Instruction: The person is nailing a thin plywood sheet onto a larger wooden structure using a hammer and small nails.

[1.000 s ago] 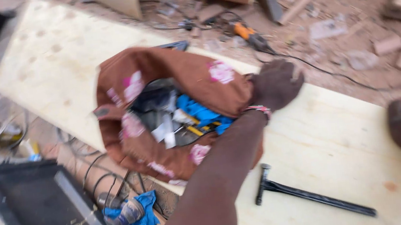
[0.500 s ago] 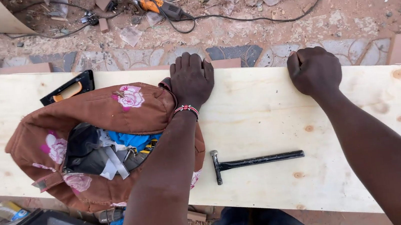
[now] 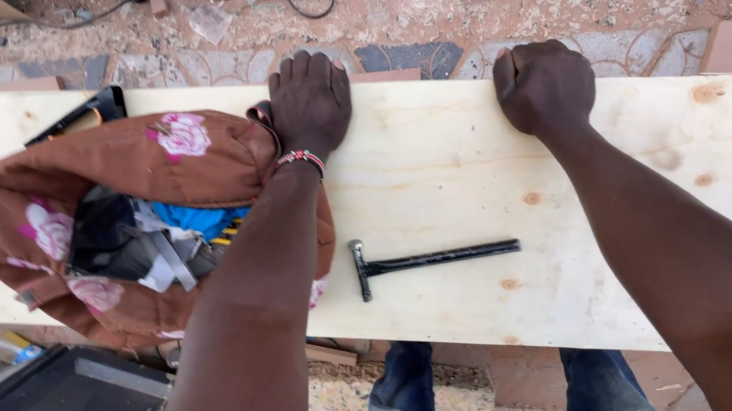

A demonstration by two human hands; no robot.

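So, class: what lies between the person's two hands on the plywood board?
In the head view, only bare plywood board lies between the left hand and right hand.

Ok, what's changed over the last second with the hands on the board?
Left hand left the brown flowered bag and pressed flat at the pale plywood board far edge; right hand came up, fisted there. Black hammer stayed put.

Both arms reach forward, the left hand (image 3: 310, 102) flat with fingers together, the right hand (image 3: 543, 86) fisted.
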